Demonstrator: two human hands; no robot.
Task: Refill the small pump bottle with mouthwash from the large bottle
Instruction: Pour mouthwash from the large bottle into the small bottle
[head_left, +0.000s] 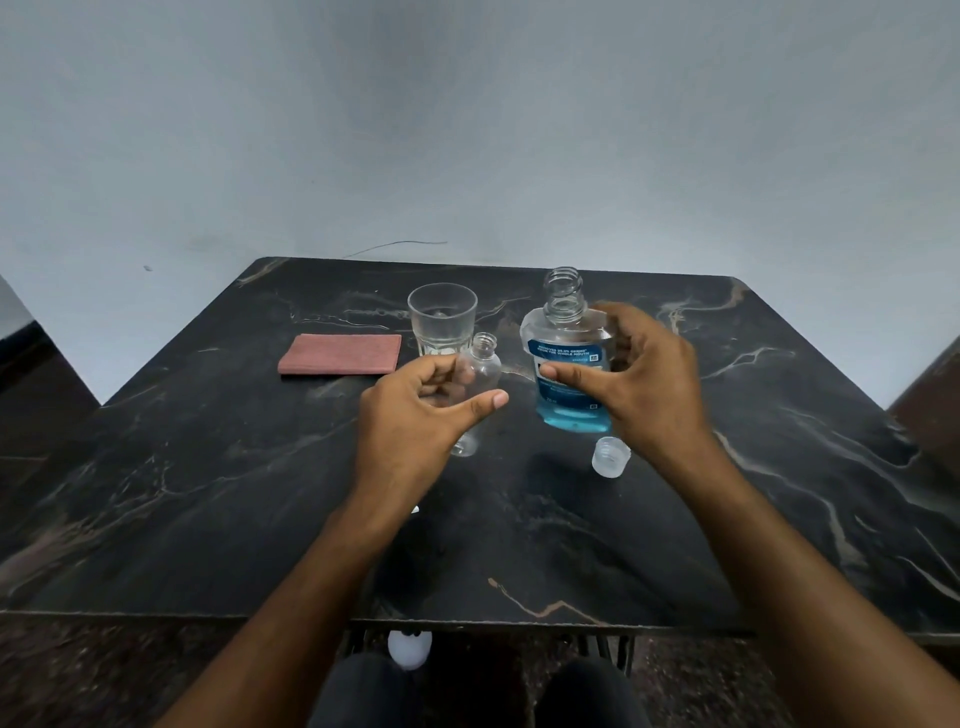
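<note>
Two open hands, left hand (415, 415) beside small bottle (480, 374)

Bare forearms, no sleeves; dark trousers (467, 691) cover the legs.

Dim, even indoor light with a cool grey cast; no clear source shows. The dark bench (208, 467) carries only faint, soft shadows near the large bottle (569, 374). The right hand (644, 384) is slightly motion-blurred. Wide-angle distortion bows the bench's edges and stretches the forearms.
</note>
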